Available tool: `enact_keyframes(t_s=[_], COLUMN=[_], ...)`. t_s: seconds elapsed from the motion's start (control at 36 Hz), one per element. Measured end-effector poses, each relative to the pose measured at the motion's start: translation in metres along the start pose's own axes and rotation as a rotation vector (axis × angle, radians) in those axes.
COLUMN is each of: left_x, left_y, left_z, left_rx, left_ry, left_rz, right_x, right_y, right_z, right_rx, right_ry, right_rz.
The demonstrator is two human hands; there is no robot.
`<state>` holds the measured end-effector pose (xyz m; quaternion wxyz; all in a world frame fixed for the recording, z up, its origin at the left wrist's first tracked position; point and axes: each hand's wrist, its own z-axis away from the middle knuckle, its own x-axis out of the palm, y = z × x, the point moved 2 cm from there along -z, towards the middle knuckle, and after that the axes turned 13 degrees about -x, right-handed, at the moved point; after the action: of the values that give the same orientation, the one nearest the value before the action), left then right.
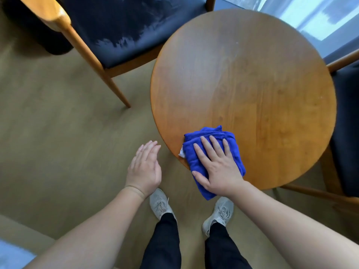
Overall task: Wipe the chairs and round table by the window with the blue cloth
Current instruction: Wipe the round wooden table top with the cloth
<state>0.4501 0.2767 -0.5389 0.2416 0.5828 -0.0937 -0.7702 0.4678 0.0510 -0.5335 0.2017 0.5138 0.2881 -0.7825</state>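
Observation:
A folded blue cloth (196,152) lies on the near left edge of the round wooden table (242,84), partly hanging over the rim. My right hand (217,166) presses flat on the cloth with fingers spread. My left hand (144,169) hovers open over the floor just left of the table, holding nothing. A wooden chair with a dark blue seat (120,30) stands at the far left of the table. A second dark-seated chair (345,123) stands at the table's right side.
The window (314,16) runs behind the table at the top right. My feet in grey shoes (161,204) stand on the tan floor (58,133) close to the table's near edge. A pale rug corner shows at the bottom left.

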Motion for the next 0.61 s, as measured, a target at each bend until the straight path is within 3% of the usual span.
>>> enact_keyframes(t_s=[0.28,0.61], left_x=[-0.03,-0.034], left_y=[-0.029,-0.034], left_z=[-0.014,-0.037], left_rx=[0.018,-0.098], left_ry=[0.002,0.046], left_rz=[-0.016,-0.022], right_x=[-0.013,-0.04], right_y=[0.004,0.04], right_z=[-0.026,-0.096], right_rx=[-0.278,-0.712], right_ry=[0.0,-0.002], right_rz=[0.092,0.115])
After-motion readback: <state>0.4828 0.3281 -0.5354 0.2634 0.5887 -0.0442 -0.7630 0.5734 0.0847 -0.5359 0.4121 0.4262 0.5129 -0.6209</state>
